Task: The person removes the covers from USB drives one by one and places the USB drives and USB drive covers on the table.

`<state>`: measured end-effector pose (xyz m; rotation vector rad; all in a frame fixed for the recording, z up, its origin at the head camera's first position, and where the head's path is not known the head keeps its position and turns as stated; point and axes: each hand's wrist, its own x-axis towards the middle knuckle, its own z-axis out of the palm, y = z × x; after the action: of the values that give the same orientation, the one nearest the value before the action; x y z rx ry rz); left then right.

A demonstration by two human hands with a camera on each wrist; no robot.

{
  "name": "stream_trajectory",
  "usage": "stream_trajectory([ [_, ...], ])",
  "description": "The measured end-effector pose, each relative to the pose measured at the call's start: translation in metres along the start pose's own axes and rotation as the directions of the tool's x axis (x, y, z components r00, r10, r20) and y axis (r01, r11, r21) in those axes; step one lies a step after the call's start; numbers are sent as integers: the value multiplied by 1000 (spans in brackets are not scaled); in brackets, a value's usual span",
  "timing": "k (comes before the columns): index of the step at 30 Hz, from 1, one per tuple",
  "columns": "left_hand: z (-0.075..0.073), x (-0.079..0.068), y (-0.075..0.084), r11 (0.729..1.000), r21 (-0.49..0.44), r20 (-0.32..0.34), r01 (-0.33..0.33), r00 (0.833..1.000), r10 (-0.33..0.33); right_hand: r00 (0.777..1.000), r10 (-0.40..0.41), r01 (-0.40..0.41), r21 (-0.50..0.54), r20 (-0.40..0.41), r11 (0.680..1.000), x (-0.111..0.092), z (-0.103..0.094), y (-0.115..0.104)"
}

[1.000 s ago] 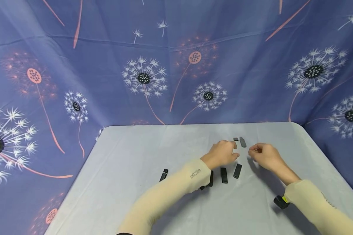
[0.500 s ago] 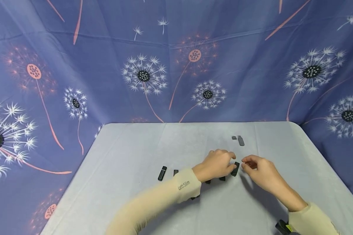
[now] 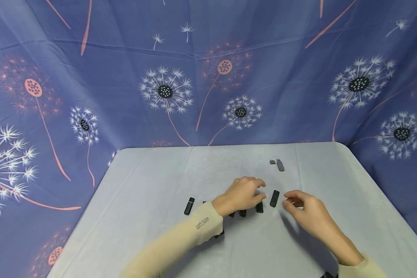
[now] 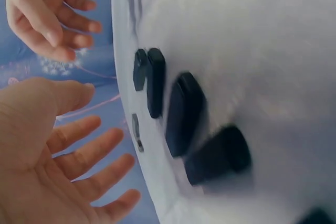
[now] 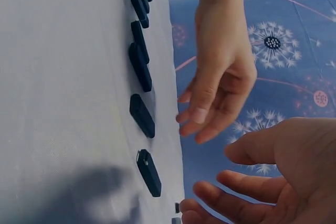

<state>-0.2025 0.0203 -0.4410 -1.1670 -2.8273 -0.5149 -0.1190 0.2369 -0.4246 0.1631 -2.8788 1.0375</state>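
Observation:
My left hand [image 3: 241,194] hovers over the row of black USB sticks, fingers loosely bent and holding nothing. Just beyond its thumb lies a black USB stick [image 3: 274,198], with another black stick [image 3: 260,207] partly under the hand. To the right, my right hand [image 3: 307,210] hangs above the table, its fingers apart from the thumb and nothing between them. The left wrist view shows both palms bare, beside a black stick [image 4: 185,114]. At the back lie a grey USB stick [image 3: 280,165] and its small separate cap [image 3: 272,162].
Farther left on the pale table cover [image 3: 153,173] lies one more black stick [image 3: 189,206]. Several sticks, such as this one [image 5: 140,66], form a line in the right wrist view. A blue dandelion-print cloth [image 3: 125,96] rises behind the table.
Both hands have moved back from near the grey stick toward the person, the left one also leftward. A black stick now lies uncovered between them. The head view has shifted slightly.

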Motion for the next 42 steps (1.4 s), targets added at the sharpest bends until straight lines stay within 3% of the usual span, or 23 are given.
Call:
stream_trajectory([
  [8, -14, -13, -17, 992, -112, 91, -61, 993, 72, 1000, -3, 4, -27, 15, 1000, -10, 0, -5],
  [12, -24, -23, -18, 991, -100, 106, -89, 989, 100, 999, 11, -10, -33, 34, 999, -15, 3, -5],
  [23, -38, -60, -19, 991, -43, 83, -128, 988, 131, 997, 62, -61, -21, 35, 998, -10, 7, 3],
  [32, -45, -96, -27, 993, 16, 70, -114, 991, 112, 988, 140, -142, 22, 66, 990, 6, 18, 16],
  [42, -51, -128, -35, 991, -71, -36, -113, 993, 111, 990, 114, -112, -17, 83, 994, 24, 20, 24],
])
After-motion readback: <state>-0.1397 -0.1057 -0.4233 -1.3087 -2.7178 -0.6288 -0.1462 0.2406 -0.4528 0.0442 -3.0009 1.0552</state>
